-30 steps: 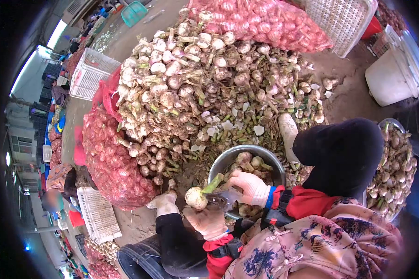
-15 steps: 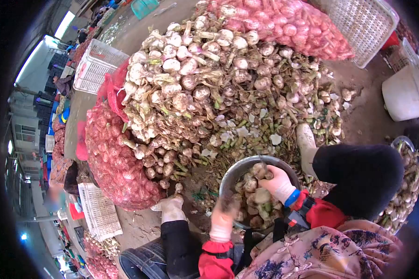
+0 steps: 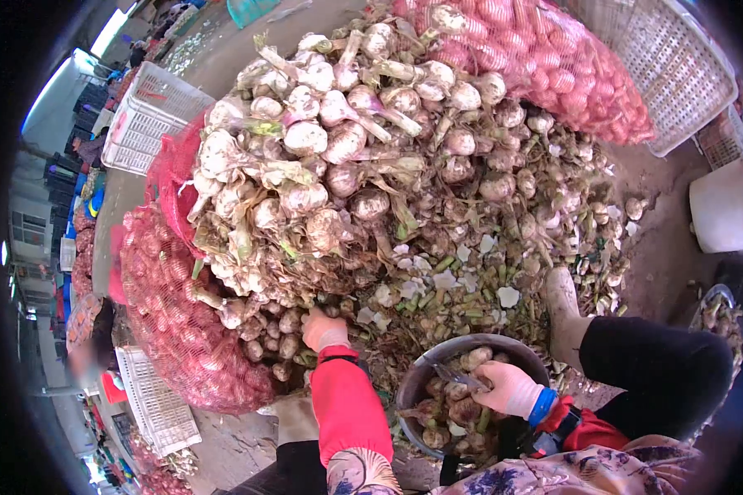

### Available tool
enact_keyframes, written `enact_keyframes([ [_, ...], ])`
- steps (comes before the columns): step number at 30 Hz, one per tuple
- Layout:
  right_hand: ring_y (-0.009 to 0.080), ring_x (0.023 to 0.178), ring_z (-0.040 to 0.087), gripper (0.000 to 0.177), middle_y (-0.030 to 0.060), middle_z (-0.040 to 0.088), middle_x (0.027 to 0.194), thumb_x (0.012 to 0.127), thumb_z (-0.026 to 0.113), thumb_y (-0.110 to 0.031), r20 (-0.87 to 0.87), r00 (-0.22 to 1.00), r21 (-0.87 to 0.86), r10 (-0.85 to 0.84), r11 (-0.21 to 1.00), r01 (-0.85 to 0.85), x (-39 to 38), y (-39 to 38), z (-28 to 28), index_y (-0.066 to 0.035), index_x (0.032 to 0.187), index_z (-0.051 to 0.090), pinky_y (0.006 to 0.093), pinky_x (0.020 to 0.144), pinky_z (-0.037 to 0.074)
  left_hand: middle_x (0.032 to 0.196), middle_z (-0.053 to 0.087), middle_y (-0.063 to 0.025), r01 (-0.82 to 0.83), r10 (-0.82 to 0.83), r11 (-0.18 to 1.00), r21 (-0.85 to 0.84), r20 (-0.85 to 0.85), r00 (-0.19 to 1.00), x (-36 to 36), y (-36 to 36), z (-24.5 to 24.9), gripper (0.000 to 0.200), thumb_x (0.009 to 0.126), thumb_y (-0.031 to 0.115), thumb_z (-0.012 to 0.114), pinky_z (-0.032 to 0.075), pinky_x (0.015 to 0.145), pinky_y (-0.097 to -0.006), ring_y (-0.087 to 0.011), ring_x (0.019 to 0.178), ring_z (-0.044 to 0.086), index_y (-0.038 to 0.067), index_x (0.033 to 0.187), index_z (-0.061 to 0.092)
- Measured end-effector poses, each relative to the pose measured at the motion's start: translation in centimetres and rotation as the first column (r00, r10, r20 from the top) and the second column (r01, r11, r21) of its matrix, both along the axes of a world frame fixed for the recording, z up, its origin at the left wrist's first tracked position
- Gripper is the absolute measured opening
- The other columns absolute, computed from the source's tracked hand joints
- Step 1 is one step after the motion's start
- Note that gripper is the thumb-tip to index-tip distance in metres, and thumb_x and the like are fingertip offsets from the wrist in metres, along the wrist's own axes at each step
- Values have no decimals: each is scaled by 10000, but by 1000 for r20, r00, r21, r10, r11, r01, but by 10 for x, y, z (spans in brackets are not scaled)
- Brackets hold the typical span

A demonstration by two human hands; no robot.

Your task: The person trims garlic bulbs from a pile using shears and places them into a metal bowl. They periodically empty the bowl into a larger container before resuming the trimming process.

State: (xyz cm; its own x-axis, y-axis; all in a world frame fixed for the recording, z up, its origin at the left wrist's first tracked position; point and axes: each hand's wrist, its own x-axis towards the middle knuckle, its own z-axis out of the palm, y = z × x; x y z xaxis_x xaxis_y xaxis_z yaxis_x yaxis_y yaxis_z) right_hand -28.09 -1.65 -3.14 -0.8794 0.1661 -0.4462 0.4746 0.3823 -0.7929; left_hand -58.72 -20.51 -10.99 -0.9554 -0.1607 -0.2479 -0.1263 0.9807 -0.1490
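Note:
My left hand (image 3: 326, 330), in a pale glove with bare, dirty fingertips, reaches into the small garlic bulbs (image 3: 282, 334) at the lower edge of the heap. Its fingers are partly hidden, so a grip cannot be made out. My right hand (image 3: 512, 389), gloved the same way, is closed on metal shears (image 3: 456, 376), whose blades point left over a metal bowl (image 3: 406, 396). Trimmed garlic bulbs (image 3: 462, 410) lie in the bowl below it. The large heap of garlic with stems (image 3: 305, 140) rises in front of me.
Red mesh sacks of garlic (image 3: 182, 330) (image 3: 553, 70) flank the heap. White plastic crates (image 3: 161, 404) (image 3: 660, 62) stand left and far right, with a white bucket (image 3: 726, 206) at right. Cut stems and peelings (image 3: 470, 289) cover the ground between my feet.
My left hand has moved from the bowl's left side forward and left to the small bulbs. My right hand stays at the bowl; its shears now show clearly. The camera view has shifted.

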Motion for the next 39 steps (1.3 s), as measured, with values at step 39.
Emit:
enact_keyframes([
  [39,355,821,569,159,146,556,850,729,641,-105,-545,838,-63,12,997,-54,54,-38,61,-49,862,574,412,716,474,1018,567,-44,-149,59,-365,919,183,981,303,-29,191,610,739,7,717,491,815,-338,-187,906,573,89,1272,432],
])
